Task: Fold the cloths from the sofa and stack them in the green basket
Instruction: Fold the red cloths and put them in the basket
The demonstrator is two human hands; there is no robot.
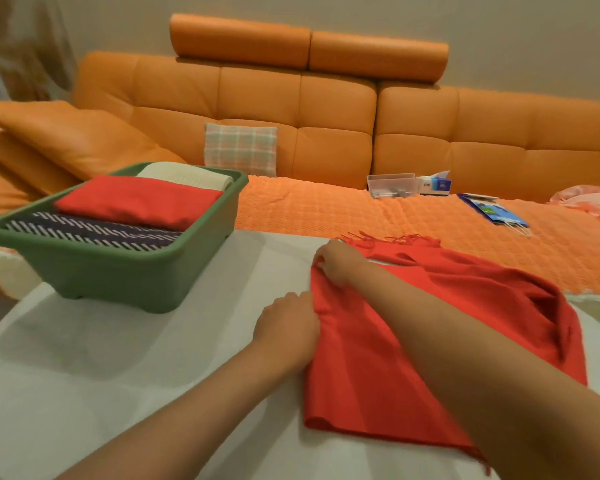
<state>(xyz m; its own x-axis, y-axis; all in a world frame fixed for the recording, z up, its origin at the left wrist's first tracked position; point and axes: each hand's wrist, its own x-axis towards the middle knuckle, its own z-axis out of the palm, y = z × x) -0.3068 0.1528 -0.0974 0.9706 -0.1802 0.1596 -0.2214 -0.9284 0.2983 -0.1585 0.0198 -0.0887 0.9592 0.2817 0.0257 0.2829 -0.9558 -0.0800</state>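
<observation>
Pinching the left edge of the red fringed cloth [361, 393] on the white table [118, 375], left hand [286, 327] and right hand [336, 263] risk folding in the rumpled right side, giving a lumpy bundle that sits badly in the green basket [118, 275].

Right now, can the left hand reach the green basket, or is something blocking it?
Probably yes: only bare table lies between the left hand and the green basket. The hand grips the edge of the red cloth, though, so it must release or carry it.
</observation>
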